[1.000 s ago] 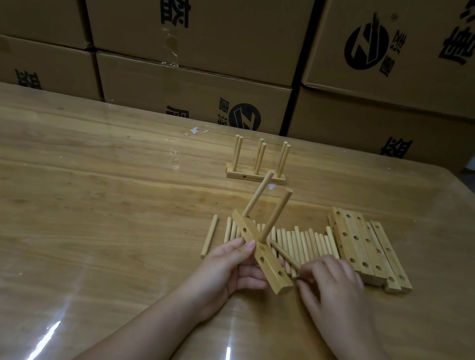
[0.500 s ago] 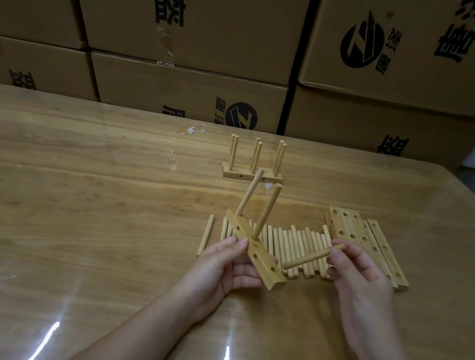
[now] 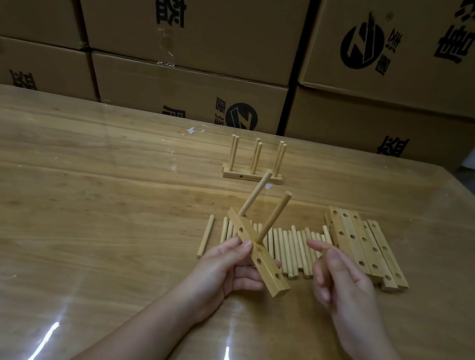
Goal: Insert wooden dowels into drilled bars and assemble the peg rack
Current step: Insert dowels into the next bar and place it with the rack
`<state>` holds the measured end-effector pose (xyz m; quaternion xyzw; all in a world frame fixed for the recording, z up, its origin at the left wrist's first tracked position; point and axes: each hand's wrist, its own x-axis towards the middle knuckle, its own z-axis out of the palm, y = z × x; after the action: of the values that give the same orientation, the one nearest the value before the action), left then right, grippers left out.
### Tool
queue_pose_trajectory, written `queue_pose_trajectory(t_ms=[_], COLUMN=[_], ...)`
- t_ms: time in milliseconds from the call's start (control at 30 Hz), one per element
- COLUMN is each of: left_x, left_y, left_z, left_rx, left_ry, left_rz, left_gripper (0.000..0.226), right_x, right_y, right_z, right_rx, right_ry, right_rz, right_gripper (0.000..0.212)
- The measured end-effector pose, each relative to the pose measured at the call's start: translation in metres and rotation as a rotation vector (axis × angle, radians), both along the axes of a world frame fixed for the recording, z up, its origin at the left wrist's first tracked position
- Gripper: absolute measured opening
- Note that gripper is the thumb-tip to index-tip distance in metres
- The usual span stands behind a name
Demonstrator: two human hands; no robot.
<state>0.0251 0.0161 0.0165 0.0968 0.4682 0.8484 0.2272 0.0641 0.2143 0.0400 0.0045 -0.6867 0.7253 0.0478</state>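
a drilled bar (image 3: 269, 271) is gripped in the left hand (image 3: 217, 271), fingers curled round it, tilted above the table (image 3: 72, 217) with two pegs (image 3: 275, 214) standing in it. the right hand (image 3: 343, 286) is held just right of it, fingers loosely bent; whether anything is pinched cannot be told. loose pegs (image 3: 290, 248) are laid in a row behind, spare bars (image 3: 366, 250) to the right, a peg rack (image 3: 252, 177) farther away.

Cardboard boxes (image 3: 192, 14) stacked behind table (image 3: 72, 217) far edge. Finished rack (image 3: 252, 177) upright toward far edge. Loose dowels (image 3: 290, 248) in row mid-table. Drilled bars (image 3: 366, 253) stacked just right of row. Bar (image 3: 259, 257) in left hand (image 3: 224, 266), over row's left part; right hand (image 3: 340, 283) before row's right part.
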Motion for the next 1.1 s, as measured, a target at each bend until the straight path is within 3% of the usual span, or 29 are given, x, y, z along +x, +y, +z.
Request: queue_pose_trajectory(t_ms=[233,433,567,800,933,1100], left_x=[0.000,0.000,0.000,0.001,0.001,0.001], left_y=[0.000,0.000,0.000,-0.001,0.000,0.000], left_z=[-0.001,-0.001,-0.001,0.000,0.001,0.000], left_rx=[-0.009,-0.014,-0.013,0.000,0.002,0.017], left_ry=[0.004,0.006,0.005,0.010,0.021,0.005], left_rz=[0.008,0.005,0.011,0.031,0.044,0.050], left_gripper=[0.033,0.038,0.033,0.034,0.039,0.046], right_x=[-0.002,-0.001,0.003,0.002,0.001,0.001], right_y=[0.000,-0.002,-0.001,0.004,0.006,0.003], right_z=[-0.002,0.005,0.008,0.006,0.003,0.001], right_rx=[-0.347,-0.315,-0.314,-0.537,-0.436,-0.189], right_ry=[-0.110,-0.159,-0.142,-0.135,-0.094,-0.098], right_rz=[0.180,0.124,0.166,0.413,0.256,0.030], right_gripper=[0.039,0.036,0.020,0.051,0.036,0.036])
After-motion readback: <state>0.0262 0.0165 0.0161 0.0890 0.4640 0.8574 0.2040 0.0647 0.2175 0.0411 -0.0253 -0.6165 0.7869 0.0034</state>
